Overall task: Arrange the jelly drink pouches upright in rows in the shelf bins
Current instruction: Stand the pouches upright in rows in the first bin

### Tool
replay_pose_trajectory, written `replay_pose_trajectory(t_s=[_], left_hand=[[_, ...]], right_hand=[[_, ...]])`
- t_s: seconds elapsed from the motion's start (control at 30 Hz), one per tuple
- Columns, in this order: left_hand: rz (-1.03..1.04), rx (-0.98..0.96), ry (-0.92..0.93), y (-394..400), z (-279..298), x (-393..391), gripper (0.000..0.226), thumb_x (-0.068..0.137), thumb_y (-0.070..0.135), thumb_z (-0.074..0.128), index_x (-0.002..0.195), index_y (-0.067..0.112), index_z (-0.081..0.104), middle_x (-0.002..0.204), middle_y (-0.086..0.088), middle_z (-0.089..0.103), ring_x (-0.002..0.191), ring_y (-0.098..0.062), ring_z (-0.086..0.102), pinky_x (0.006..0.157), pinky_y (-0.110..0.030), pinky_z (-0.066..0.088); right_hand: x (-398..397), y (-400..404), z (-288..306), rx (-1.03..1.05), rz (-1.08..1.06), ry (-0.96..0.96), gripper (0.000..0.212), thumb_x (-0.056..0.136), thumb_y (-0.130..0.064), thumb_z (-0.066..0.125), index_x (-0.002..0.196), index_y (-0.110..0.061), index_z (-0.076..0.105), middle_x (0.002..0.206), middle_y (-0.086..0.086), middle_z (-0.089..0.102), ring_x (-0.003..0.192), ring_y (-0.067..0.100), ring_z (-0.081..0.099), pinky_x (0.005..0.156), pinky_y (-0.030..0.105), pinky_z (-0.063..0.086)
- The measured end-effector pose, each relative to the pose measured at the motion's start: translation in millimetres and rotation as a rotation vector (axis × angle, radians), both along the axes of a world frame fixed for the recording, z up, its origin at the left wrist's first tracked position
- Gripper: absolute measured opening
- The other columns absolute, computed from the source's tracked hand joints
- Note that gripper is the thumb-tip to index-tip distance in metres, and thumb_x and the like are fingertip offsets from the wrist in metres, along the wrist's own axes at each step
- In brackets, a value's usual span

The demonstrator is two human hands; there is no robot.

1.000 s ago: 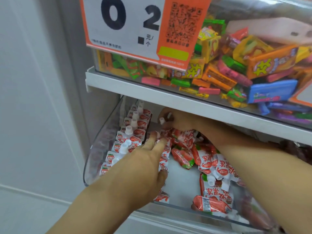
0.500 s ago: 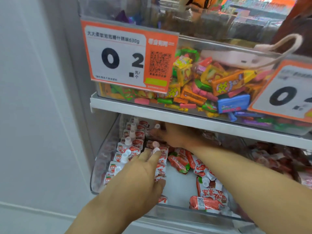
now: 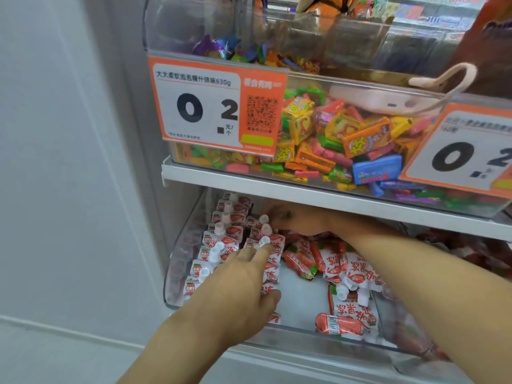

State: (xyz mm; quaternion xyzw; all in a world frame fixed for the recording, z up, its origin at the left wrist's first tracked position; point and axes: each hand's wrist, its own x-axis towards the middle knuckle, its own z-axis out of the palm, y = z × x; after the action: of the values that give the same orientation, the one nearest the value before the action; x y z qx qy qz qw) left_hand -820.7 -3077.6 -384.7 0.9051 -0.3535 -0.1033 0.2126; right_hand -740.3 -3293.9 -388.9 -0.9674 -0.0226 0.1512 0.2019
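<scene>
A plain pale wall (image 3: 55,162) fills the left. Beside it, the clear shelf bin (image 3: 177,273) holds upright jelly drink pouches (image 3: 221,239) in rows along its left side. The left hand (image 3: 238,289) lies flat on the near rows, fingers (image 3: 260,252) spread open. Loose pouches (image 3: 346,273) lie scattered right. The right hand (image 3: 299,218) reaches far back under the white shelf (image 3: 277,189); its grip cannot be told.

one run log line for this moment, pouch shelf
left hand: steadying upright pouches | right hand: at back of clear bin, grip unclear | loose pouches: flat at right
</scene>
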Motion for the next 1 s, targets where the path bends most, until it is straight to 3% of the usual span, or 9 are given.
replay_pose_trajectory(t_s=[0.07,0.1,0.23,0.33,0.57,0.67,0.73,0.83,1.0], left_hand=[[0.000,0.011,-0.004,-1,0,-1,0.074,0.096,0.044,0.045,0.153,0.030,0.001,0.156,0.007,0.022,0.142,-0.015,0.022,0.114,-0.031,0.025],[0.001,0.016,-0.010,-1,0,-1,0.074,0.096,0.044,0.045,0.153,0.030,0.000,0.156,0.006,0.021,0.142,-0.015,0.022,0.114,-0.031,0.025],[0.000,0.015,0.002,-2,0,1,0.073,0.096,0.043,0.045,0.153,0.030,0.001,0.155,0.007,0.024,0.140,-0.013,0.023,0.112,-0.029,0.027],[0.002,-0.009,-0.014,-2,-1,3,0.072,0.096,0.044,0.045,0.152,0.031,0.003,0.153,0.008,0.027,0.138,-0.013,0.025,0.111,-0.028,0.028],[0.005,0.016,-0.006,-2,1,2,0.071,0.096,0.042,0.047,0.153,0.028,0.007,0.153,0.003,0.029,0.138,-0.017,0.028,0.109,-0.029,0.029],[0.006,0.004,0.025,-3,3,0,0.068,0.095,0.041,0.049,0.151,0.028,0.014,0.148,0.002,0.035,0.133,-0.018,0.034,0.105,-0.030,0.034],[0.003,-0.013,0.015,-1,2,1,0.067,0.094,0.041,0.049,0.150,0.029,0.015,0.145,0.002,0.037,0.131,-0.018,0.036,0.102,-0.029,0.036],[0.017,0.003,0.022,-1,0,3,0.071,0.095,0.043,0.049,0.152,0.032,0.009,0.150,0.003,0.034,0.134,-0.019,0.034,0.104,-0.031,0.034],[0.005,-0.001,0.044,-1,-2,2,0.071,0.094,0.045,0.049,0.151,0.035,0.008,0.150,0.006,0.032,0.136,-0.017,0.031,0.106,-0.032,0.034]], right_hand=[[-12,-11,7,0.040,-0.118,-0.142,0.036,0.102,-0.014,0.050,0.135,-0.002,0.053,0.138,0.017,0.055,0.126,0.031,0.051,0.106,0.020,0.032],[-17,-18,8,-0.005,-0.141,-0.185,0.038,0.099,-0.018,0.055,0.134,-0.005,0.054,0.136,0.014,0.056,0.126,0.030,0.052,0.103,0.020,0.034],[-20,-28,-3,-0.332,-0.108,-0.014,0.069,0.080,-0.057,0.069,0.135,-0.018,0.052,0.134,0.006,0.056,0.120,0.028,0.054,0.104,0.042,0.044],[-14,-32,-10,-0.295,-0.143,-0.019,0.082,0.065,-0.069,0.069,0.129,-0.020,0.054,0.126,0.004,0.059,0.114,0.028,0.057,0.098,0.043,0.048],[-44,-21,4,-0.162,-0.126,-0.292,0.079,0.078,-0.032,0.078,0.146,-0.029,0.036,0.147,0.005,0.046,0.132,0.028,0.046,0.105,0.038,0.045],[-53,-23,2,-0.146,-0.165,-0.409,0.057,0.083,-0.020,0.070,0.132,-0.039,0.050,0.139,0.000,0.053,0.127,0.025,0.051,0.100,0.034,0.047],[-52,-22,7,-0.169,-0.173,-0.485,0.044,0.082,-0.015,0.073,0.120,-0.034,0.062,0.135,-0.001,0.057,0.125,0.023,0.052,0.100,0.029,0.043],[-38,-18,9,-0.206,-0.125,-0.522,0.049,0.073,-0.014,0.083,0.119,-0.024,0.068,0.139,0.003,0.056,0.128,0.027,0.050,0.103,0.030,0.041],[-16,-9,0,-0.050,-0.007,-0.490,0.058,0.076,0.000,0.075,0.129,-0.019,0.059,0.142,0.003,0.052,0.131,0.021,0.047,0.105,0.029,0.039]])
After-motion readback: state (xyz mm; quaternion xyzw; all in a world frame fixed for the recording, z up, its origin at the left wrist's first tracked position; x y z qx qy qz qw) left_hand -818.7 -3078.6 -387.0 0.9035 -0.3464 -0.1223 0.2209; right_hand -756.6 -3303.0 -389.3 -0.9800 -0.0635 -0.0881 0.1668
